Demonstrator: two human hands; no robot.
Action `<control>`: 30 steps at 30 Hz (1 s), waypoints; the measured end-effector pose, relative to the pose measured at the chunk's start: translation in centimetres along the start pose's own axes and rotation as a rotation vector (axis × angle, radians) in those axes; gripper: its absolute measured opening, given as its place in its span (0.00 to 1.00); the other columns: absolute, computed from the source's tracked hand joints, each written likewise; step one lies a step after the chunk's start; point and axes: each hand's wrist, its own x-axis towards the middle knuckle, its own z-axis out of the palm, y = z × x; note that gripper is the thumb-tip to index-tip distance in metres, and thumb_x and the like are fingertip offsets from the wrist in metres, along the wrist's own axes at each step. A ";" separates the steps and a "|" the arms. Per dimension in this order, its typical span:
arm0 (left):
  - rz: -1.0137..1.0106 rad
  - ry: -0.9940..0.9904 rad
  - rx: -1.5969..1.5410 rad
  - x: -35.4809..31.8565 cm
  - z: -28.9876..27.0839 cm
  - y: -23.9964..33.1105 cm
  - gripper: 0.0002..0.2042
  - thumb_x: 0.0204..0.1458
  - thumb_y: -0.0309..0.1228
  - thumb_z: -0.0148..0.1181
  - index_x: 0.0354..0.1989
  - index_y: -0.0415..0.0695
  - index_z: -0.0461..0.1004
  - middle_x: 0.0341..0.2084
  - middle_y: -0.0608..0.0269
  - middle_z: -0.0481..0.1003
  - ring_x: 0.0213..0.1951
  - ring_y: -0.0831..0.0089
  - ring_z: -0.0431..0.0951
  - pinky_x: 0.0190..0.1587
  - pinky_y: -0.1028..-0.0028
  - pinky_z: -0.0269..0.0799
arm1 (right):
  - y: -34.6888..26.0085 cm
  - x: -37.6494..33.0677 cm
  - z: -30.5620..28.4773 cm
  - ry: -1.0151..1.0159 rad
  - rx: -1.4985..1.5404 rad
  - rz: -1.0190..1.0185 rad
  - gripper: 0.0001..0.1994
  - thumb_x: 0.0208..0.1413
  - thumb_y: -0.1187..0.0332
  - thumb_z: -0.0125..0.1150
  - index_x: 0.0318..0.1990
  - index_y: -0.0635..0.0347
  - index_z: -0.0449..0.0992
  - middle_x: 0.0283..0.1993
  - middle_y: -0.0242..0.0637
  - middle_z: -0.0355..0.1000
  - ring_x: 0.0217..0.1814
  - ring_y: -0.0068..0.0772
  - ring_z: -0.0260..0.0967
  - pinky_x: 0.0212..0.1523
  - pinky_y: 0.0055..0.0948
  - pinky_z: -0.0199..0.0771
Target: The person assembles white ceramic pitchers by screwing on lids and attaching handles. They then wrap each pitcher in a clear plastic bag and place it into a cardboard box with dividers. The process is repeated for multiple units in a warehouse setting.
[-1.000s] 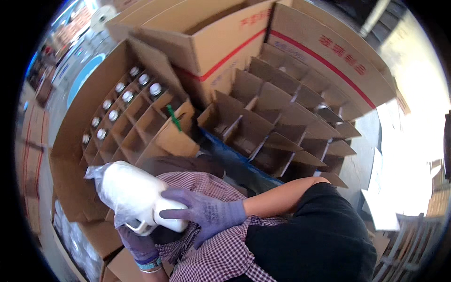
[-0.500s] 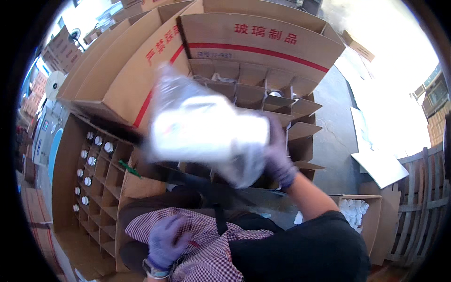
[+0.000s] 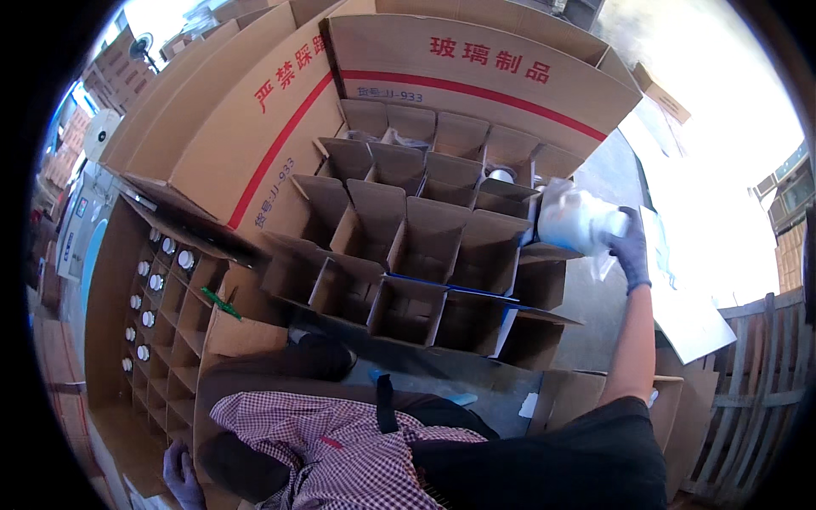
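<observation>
My right hand (image 3: 631, 246), in a grey-purple glove, is closed round the end of a white plastic-wrapped container (image 3: 578, 219), probably a bottle or jar. The container is tilted sideways over the right edge of a large carton's cardboard dividers (image 3: 404, 221). A loose tail of clear plastic hangs from it. Down at the lower left, my gloved left hand (image 3: 181, 478) rests by the near rim of a second divided carton (image 3: 212, 408), fingers apart and nothing visible in them. Several small bottles with white caps (image 3: 155, 281) stand in that carton's cells.
The large carton's tall flaps (image 3: 476, 76) rise at the back and left. A white-capped item (image 3: 501, 174) and crumpled plastic (image 3: 404, 138) sit in its far cells. To the right are a small open box (image 3: 569, 399), a white board (image 3: 693, 323) and a slatted wooden pallet (image 3: 756, 374).
My right hand has carried the wrapped white container from over the large carton's middle to its right edge. My left hand has moved from my lap down and left to the second carton's rim.
</observation>
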 end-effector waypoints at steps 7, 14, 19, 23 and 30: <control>-0.043 0.136 0.303 -10.4 -3.1 2.9 0.12 0.56 0.22 0.59 0.48 0.35 0.78 0.45 0.52 0.79 0.50 0.61 0.79 0.55 0.67 0.73 | -4.7 6.9 23.4 -0.436 -0.275 -0.324 0.33 0.48 0.65 0.70 0.63 0.60 0.67 0.62 0.52 0.68 0.60 0.52 0.71 0.64 0.38 0.72; -0.592 0.721 0.412 -32.1 -10.8 -1.2 0.16 0.57 0.33 0.62 0.51 0.39 0.79 0.44 0.50 0.82 0.46 0.60 0.82 0.53 0.64 0.76 | -53.6 -39.2 48.8 -1.068 0.194 -1.509 0.30 0.53 0.65 0.65 0.64 0.62 0.66 0.63 0.51 0.68 0.62 0.49 0.69 0.65 0.37 0.70; -1.277 0.842 0.548 -55.6 -14.2 -2.4 0.27 0.55 0.53 0.62 0.52 0.41 0.78 0.46 0.49 0.81 0.48 0.54 0.81 0.53 0.62 0.75 | -58.7 -51.9 49.5 -1.073 0.121 -1.713 0.28 0.58 0.65 0.61 0.65 0.63 0.65 0.64 0.50 0.67 0.64 0.47 0.68 0.65 0.37 0.70; -1.628 0.549 0.409 -58.2 -10.6 -1.0 0.40 0.45 0.63 0.66 0.58 0.41 0.75 0.53 0.46 0.78 0.56 0.50 0.77 0.60 0.60 0.70 | -52.6 -32.3 51.4 -0.920 -0.002 -1.535 0.27 0.61 0.66 0.58 0.66 0.64 0.64 0.65 0.50 0.67 0.65 0.45 0.67 0.66 0.37 0.69; -1.538 0.763 0.436 -56.3 -4.3 -7.1 0.52 0.29 0.57 0.76 0.64 0.41 0.64 0.52 0.37 0.75 0.55 0.46 0.76 0.58 0.57 0.72 | -41.5 -1.7 41.3 -0.416 -0.149 -1.085 0.25 0.66 0.66 0.53 0.68 0.66 0.63 0.67 0.48 0.66 0.67 0.42 0.65 0.67 0.37 0.68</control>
